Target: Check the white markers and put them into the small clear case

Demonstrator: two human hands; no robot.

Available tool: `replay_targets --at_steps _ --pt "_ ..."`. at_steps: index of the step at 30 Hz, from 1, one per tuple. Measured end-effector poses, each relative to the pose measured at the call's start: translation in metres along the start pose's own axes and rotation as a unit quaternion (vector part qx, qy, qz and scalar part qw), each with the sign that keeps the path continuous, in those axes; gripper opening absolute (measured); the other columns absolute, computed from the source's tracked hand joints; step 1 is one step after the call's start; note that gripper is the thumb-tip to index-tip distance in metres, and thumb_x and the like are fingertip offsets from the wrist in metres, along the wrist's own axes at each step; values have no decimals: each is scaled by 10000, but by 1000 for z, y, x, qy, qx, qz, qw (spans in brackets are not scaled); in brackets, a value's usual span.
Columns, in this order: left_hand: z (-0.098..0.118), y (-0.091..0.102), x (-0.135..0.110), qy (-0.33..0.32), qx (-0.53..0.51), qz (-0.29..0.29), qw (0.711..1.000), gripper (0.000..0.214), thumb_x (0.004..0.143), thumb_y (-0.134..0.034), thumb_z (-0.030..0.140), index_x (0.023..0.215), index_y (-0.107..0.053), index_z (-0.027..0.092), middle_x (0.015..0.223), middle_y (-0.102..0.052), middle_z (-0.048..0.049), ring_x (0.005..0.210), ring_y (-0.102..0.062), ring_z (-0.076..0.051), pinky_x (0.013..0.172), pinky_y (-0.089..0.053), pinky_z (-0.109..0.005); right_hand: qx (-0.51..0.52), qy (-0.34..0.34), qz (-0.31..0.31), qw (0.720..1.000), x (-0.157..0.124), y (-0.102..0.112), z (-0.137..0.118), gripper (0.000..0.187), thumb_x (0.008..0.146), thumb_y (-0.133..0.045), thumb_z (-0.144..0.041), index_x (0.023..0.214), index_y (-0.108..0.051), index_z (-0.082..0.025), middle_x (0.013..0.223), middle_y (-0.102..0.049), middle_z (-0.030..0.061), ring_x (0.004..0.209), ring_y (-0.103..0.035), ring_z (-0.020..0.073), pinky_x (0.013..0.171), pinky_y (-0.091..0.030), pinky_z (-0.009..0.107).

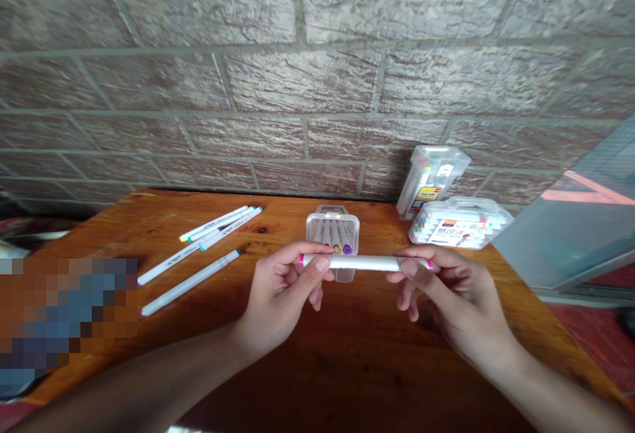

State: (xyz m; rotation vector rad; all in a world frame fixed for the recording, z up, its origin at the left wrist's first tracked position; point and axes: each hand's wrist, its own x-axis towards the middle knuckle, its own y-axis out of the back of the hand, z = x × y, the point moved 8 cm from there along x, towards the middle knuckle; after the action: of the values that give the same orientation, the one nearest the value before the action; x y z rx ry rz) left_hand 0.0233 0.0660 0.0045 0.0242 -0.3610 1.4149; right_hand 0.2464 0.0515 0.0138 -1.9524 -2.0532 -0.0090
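A white marker with pink ends [364,262] is stretched level between my two hands above the table. My left hand [282,287] pinches its left end between thumb and fingers. At the other end, the thumb and fingers of my right hand [451,294] grip it near the pink tip. Just behind the marker stands a small clear plastic case [332,218] with several markers in it, their red, yellow and purple ends facing me. The marker and my left fingers hide part of that case.
Several loose white markers [198,241] lie at the left of the wooden table [317,360], one grey-white marker [191,282] apart from them. At the back right stand a tall clear marker case [429,178] and a wide one [461,225]. A brick wall [297,82] rises behind.
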Motion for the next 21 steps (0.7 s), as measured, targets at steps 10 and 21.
replay_targets --at_steps 10,21 --pt "1 -1 1 -2 -73 -1 997 263 943 -770 368 1048 -793 129 737 -748 -51 467 -567 -93 442 -524 -229 29 -19 -13 999 -1 0 4 155 957 -795 -331 1032 -837 -202 860 -848 87 487 -705 139 410 -570 204" --pt "-2 1 1 21 -108 11 994 325 948 -748 420 1063 -806 121 740 -751 -74 475 -569 -116 434 -524 -252 68 -37 -17 997 -2 -4 1 216 975 -757 -376 1090 -847 -217 892 -853 104 490 -703 157 400 -572 224"
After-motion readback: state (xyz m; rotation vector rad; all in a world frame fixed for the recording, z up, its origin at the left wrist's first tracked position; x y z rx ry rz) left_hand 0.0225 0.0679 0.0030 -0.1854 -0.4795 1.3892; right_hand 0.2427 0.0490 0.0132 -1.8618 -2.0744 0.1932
